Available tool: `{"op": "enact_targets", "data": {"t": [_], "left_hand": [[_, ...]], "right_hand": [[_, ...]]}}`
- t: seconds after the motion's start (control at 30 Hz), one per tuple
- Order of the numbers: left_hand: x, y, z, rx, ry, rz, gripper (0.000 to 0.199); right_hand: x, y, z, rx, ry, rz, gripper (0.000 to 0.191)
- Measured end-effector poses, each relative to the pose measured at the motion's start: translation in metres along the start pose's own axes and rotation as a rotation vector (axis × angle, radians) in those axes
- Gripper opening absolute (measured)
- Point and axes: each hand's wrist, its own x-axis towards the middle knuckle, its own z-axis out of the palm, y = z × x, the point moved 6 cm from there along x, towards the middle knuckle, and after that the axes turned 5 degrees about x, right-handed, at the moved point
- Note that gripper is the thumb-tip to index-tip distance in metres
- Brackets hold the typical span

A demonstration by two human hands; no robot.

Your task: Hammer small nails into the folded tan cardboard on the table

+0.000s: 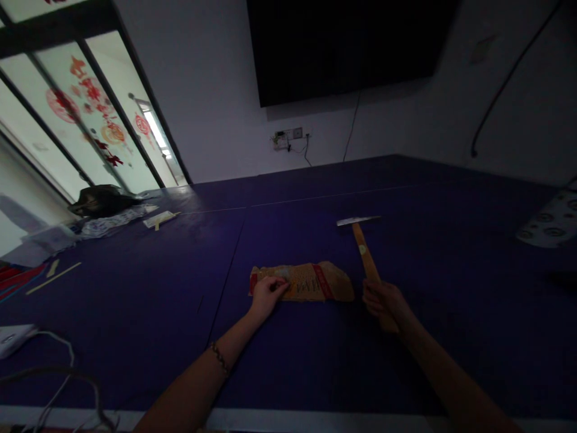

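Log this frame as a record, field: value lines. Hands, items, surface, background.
left_hand: the left hand rests on a flat brown cardboard piece with red bands; pinched item, if any, unclear
right_hand: the right hand grips a wooden-handled hammer with a slim metal head
hammer_pose: head pointing away from the person, right of the cardboard
surface: large dark-blue tabletop
right_edge: white patterned cylindrical object
background: black wall-mounted screen
lighting: dim

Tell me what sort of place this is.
Probably a room in a home, perhaps doubling as a workroom: a large dark screen hangs on the wall, red decorations show on glass panels, and the right hand grips a hammer.
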Motion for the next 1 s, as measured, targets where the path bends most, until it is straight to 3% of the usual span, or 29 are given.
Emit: {"op": "enact_targets", "data": {"t": [0.5,0.87,1.0], "left_hand": [[-0.0061,0.0040,-0.0006,0.047,-0.009,0.063,0.009],[-0.0078,0.0046,-0.0061,0.055,0.057,0.048,0.008],[-0.0075,0.0063,-0.0044,0.039,0.017,0.057,0.007]], "right_hand": [[-0.0025,0.0024,0.0021,-0.050,0.009,0.048,0.043],[-0.0035,0.0021,0.0006,-0.038,0.027,0.039,0.044],[-0.0040,0.0019,0.0016,-0.037,0.032,0.044,0.044]]}}
